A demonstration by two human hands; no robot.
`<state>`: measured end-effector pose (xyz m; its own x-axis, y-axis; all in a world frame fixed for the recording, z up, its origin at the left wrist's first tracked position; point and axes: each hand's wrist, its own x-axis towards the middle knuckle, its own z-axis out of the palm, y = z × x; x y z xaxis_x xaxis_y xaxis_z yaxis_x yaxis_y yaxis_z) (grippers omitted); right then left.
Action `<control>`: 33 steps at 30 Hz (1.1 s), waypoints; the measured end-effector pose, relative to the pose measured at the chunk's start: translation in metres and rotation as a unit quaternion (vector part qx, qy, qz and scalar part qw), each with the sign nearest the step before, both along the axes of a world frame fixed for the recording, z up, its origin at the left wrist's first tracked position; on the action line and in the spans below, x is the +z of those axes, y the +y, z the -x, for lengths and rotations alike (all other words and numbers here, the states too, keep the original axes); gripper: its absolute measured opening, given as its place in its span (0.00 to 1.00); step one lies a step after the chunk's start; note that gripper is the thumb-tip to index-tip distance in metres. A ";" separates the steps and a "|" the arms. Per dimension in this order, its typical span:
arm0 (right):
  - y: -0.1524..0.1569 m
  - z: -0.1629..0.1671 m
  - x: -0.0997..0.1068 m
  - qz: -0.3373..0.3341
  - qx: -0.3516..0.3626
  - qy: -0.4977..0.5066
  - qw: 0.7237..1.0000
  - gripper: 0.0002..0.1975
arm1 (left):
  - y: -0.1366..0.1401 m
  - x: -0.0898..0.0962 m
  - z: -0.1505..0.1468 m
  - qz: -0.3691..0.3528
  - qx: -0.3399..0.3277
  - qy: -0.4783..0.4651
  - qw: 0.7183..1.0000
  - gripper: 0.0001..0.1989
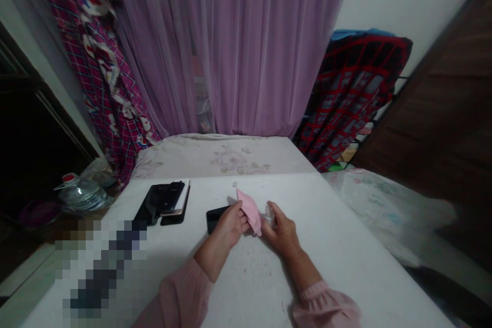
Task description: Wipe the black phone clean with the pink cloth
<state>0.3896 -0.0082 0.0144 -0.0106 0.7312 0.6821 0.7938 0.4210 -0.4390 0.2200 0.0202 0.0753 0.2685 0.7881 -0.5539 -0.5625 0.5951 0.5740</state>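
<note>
My left hand (232, 225) is closed on a pink cloth (249, 210), pinched between thumb and fingers a little above the white table. In my right hand (283, 230) is a small clear bottle (269, 215), gripped just to the right of the cloth; its top is too blurred to make out. A black phone (216, 217) lies flat on the table behind my left wrist, which partly covers it.
Several dark phones or tablets (171, 198) lie stacked at the table's left. A patterned cloth edges the white table (346, 266) at the back, before purple curtains (257, 46). A large water bottle (82, 193) stands on the floor at left.
</note>
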 end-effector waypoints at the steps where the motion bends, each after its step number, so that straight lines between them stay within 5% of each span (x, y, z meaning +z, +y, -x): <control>1: 0.001 0.000 -0.002 -0.004 0.000 -0.003 1.000 0.23 | 0.001 -0.001 -0.001 0.000 -0.002 0.000 1.000 0.14; 14: 0.006 0.008 0.001 -0.026 0.035 -0.010 0.999 0.20 | 0.010 0.000 0.004 0.017 -0.034 0.021 0.999 0.17; 33: 0.008 0.006 0.001 0.029 0.038 -0.005 0.999 0.22 | 0.010 0.002 0.013 0.025 -0.013 0.019 0.999 0.16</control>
